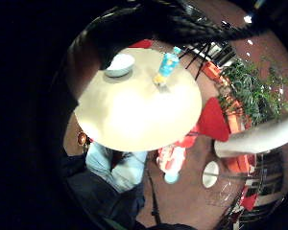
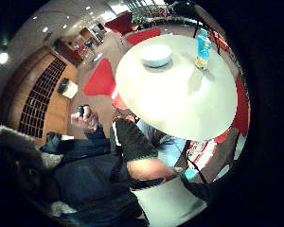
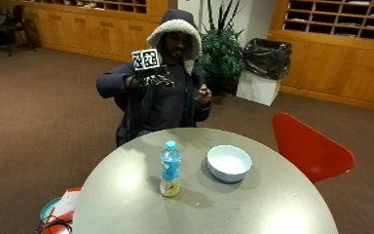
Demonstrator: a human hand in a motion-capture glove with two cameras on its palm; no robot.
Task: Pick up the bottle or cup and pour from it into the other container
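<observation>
Outside view, round grey table (image 3: 271, 209), red chair (image 3: 307, 146), brown carpet (image 3: 44, 112), wooden shelving (image 3: 343, 29)

A round desk (image 3: 265, 204) with a smooth, pale, slightly glossy top that reflects the ceiling light. On it stands a clear plastic bottle (image 3: 169, 168) (shiny, with a blue printed label and a blue plastic cap) beside a smooth, glossy white bowl (image 3: 229, 163). The seated person wears a dark matt cloth jacket (image 3: 164, 102) with a fuzzy fur-trimmed hood.
</observation>
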